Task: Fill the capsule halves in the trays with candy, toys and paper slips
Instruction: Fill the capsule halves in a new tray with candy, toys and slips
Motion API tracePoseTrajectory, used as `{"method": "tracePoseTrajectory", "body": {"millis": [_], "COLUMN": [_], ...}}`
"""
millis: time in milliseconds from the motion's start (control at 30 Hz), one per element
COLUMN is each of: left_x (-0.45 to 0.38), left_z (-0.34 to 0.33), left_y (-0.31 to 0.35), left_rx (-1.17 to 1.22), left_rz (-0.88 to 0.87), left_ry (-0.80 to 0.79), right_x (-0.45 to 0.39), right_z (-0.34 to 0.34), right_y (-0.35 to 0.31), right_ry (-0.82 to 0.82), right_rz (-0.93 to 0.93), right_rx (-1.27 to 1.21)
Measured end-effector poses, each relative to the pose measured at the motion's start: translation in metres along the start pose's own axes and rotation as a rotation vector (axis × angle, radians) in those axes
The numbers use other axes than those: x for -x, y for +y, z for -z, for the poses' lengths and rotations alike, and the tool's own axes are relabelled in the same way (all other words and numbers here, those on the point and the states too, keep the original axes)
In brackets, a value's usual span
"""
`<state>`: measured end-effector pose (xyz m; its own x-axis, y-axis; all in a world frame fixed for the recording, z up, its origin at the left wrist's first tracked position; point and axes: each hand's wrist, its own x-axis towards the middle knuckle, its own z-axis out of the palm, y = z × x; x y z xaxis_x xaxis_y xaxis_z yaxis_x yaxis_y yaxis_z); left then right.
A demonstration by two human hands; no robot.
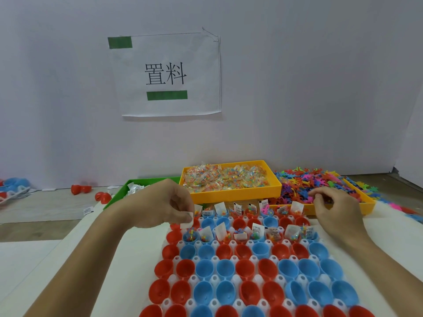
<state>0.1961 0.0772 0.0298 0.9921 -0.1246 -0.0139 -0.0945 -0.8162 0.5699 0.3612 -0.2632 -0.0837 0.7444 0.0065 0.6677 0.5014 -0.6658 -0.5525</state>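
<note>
I have a paper slip [187, 221] pinched in my left hand [168, 205], left of frame centre, just above the blue capsule half [190, 236] at the left end of the second filled row, which already holds candy. I should lower it upright and let it stand against the wall like its neighbours. My right hand [333, 207], at the right of the frame, hangs curled near the toy tray [366, 202]; whether it holds anything I cannot tell.
</note>
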Motion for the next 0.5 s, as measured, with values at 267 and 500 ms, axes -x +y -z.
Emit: {"method": "tracePoseTrajectory", "body": {"millis": [267, 500], "left_x": [-0.006, -0.01], "left_z": [-0.012, -0.017], "left_y": [-0.001, -0.002], "left_rx": [-0.175, -0.235], "left_rz": [0.062, 0.066], "left_ry": [-0.037, -0.049], "right_x": [0.0, 0.0], "right_z": [0.001, 0.001], "right_y": [-0.002, -0.002], "right_ry": [0.01, 0.0], "right_rz": [0.007, 0.004], "right_rx": [-0.01, -0.007]}}
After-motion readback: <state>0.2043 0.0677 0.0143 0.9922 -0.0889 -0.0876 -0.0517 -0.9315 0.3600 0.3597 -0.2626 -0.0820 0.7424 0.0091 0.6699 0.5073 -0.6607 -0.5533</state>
